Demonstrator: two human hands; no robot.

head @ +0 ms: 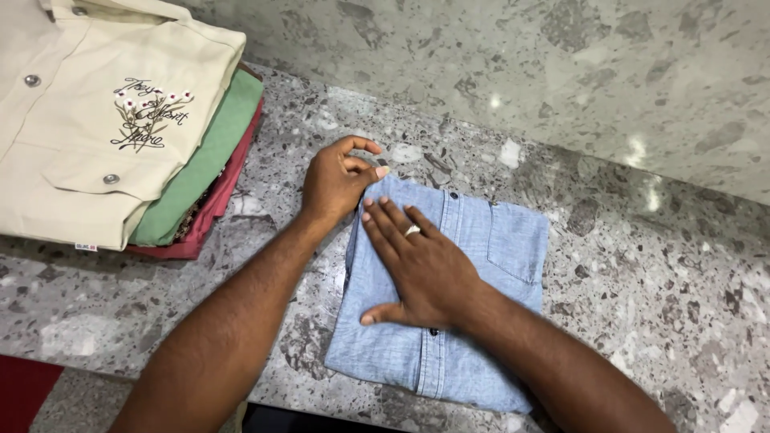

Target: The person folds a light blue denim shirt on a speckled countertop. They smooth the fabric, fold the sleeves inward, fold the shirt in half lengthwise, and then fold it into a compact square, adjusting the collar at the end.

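1. We see the folded light-blue chambray shirt point(473, 265) lying on the speckled grey stone counter point(642, 273), well right of the stack of folded cream, green and red garments point(120, 120).
2. Our right hand point(421, 269) lies open and flat on the shirt, fingers spread, gripping nothing.
3. Our left hand point(333, 180) pinches the shirt's upper left corner between thumb and fingers.
4. We judge it best to keep the flat palm pressing while the pinched edge is drawn straight.
5. The shirt's long axis runs from the wall towards us, placket point(437, 361) along it, collar end farthest.
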